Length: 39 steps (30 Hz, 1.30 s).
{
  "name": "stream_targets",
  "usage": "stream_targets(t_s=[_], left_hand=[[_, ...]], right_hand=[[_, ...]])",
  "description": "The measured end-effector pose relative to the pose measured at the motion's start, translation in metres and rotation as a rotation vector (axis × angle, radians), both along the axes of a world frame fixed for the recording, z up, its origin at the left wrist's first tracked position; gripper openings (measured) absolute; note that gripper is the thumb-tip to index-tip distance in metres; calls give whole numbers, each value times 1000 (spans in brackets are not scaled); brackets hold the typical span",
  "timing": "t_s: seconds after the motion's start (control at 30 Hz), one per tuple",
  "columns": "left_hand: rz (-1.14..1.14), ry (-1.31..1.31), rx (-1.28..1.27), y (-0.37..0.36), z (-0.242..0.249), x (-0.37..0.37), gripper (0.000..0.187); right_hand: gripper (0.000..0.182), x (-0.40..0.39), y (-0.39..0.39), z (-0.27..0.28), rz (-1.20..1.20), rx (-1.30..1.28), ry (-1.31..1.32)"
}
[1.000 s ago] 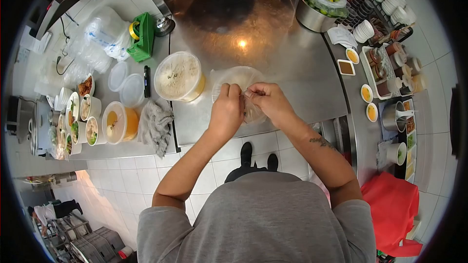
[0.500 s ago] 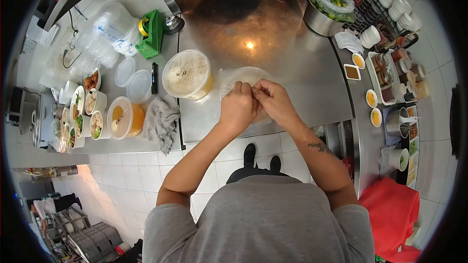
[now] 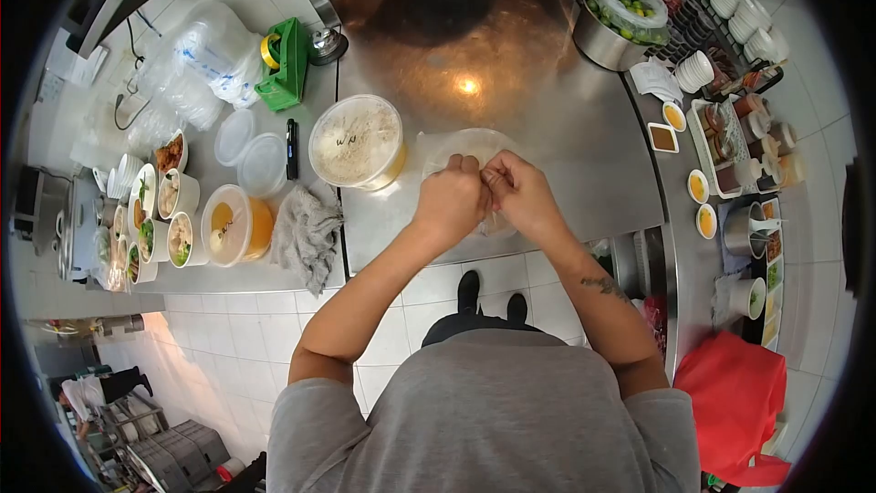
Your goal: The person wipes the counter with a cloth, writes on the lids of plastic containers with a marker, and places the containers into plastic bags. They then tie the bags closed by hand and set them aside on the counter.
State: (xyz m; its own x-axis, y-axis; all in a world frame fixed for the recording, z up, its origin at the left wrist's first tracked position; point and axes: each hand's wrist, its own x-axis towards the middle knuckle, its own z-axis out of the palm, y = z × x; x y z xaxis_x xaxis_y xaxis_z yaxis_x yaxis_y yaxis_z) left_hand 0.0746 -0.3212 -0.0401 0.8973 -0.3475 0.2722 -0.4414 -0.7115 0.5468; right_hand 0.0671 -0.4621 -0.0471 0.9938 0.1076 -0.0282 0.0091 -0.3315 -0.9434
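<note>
On the steel counter in front of me is a clear plastic bag [image 3: 438, 148], gathered up over a round, pale container whose rim shows through the film. My left hand [image 3: 453, 197] is closed, with its fingers curled on the bag's gathered top. Pressed close against it, my right hand [image 3: 519, 194] pinches the same plastic between thumb and fingers. Both hands hide much of the bag. Left of them stands a lidded tub [image 3: 357, 142] with black marker letters on its lid.
At left are a grey cloth [image 3: 308, 230], a tub of orange liquid [image 3: 239, 225], a marker [image 3: 292, 149], loose lids [image 3: 262, 164], a green tape dispenser [image 3: 285, 64] and several filled bowls [image 3: 180, 194]. A pot of limes [image 3: 610, 36] stands back right, near small sauce dishes [image 3: 662, 137].
The view has shifted slightly. My hands stay together on the bag's gathered top, with small movements of the fingers.
</note>
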Motion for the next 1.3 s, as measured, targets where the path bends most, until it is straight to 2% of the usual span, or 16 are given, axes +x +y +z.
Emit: stream_targets(t_s=[0.03, 0.13, 0.23, 0.33, 0.47, 0.53, 0.57, 0.67, 0.77, 0.87, 0.97, 1.03, 1.1, 1.17, 1.27, 1.3], left_hand=[[15, 0, 32, -3, 2, -2, 12], [-42, -20, 95, -1, 16, -2, 12], [-83, 33, 42, 10, 14, 8, 12], [-128, 68, -31, 16, 20, 10, 12], [-192, 115, -97, 22, 43, 5, 13], [-176, 63, -224, 33, 28, 9, 17], [-166, 37, -287, 40, 20, 12, 21], [0, -289, 155, 73, 18, 28, 30], [68, -295, 359, 98, 1, 30, 34], [80, -384, 424, 109, -4, 32, 35], [133, -437, 340, 120, -5, 27, 31], [263, -447, 242, 137, -12, 9, 22], [410, -286, 244, 164, -20, -18, 15], [540, -184, 468, 190, -35, -48, 25], [673, -190, 480, 211, -92, -75, 42], [651, -41, 451, 200, -98, -77, 52]], right_hand=[[10, -2, 2, -4, -28, -59, -59], [24, -17, 10, -1, -75, -529, -469], [34, -23, 12, 3, 9, -646, -513], [33, -20, 13, 3, 18, -725, -606], [29, -12, 18, 2, 20, -785, -602], [25, -11, 23, 10, 10, -841, -632], [22, -8, 22, 9, 19, -822, -642], [18, -1, 21, 4, 34, -738, -654], [17, 4, 12, 3, 10, -651, -643], [16, 6, -2, 1, -94, -644, -697], [15, 8, -25, 11, -162, -657, -778], [14, 9, -43, 25, -201, -670, -781], [13, 10, -66, 39, -222, -690, -725], [12, 10, -91, 48, -241, -717, -705], [10, 13, -124, 51, -262, -727, -710], [10, 13, -135, 48, -274, -729, -711]])
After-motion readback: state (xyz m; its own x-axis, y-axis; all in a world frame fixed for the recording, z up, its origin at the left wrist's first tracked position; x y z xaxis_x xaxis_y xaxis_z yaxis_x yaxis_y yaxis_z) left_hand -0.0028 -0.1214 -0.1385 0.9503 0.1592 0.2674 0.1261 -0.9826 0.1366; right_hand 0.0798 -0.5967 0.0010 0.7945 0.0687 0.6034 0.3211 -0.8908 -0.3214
